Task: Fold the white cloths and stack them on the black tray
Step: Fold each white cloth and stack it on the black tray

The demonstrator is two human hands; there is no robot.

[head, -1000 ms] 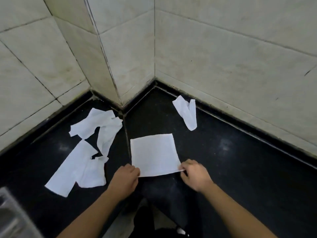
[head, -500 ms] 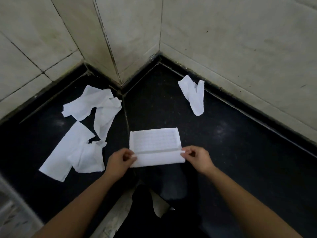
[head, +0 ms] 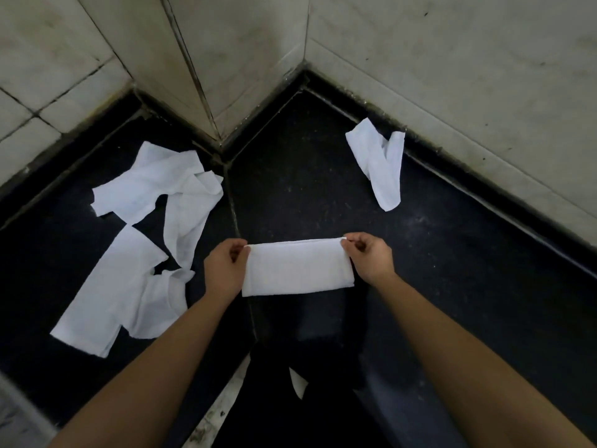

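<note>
A white cloth [head: 297, 268] lies folded in half as a wide rectangle on the black surface [head: 452, 253] in front of me. My left hand [head: 226, 270] pinches its far left corner and my right hand [head: 368, 257] pinches its far right corner. Several crumpled white cloths [head: 139, 234] are heaped to the left. One more crumpled white cloth [head: 381, 166] lies at the back right near the wall. I cannot pick out a separate tray edge.
Pale tiled walls [head: 452, 76] enclose the black surface at the back and both sides, with a protruding corner [head: 206, 76] at the back middle. A seam [head: 239, 227] runs through the black surface. Dark clothing [head: 307, 399] shows below my arms.
Both hands carried the cloth's near edge forward over to the far edge, turning the flat square into a half-width rectangle. The view has tilted downward.
</note>
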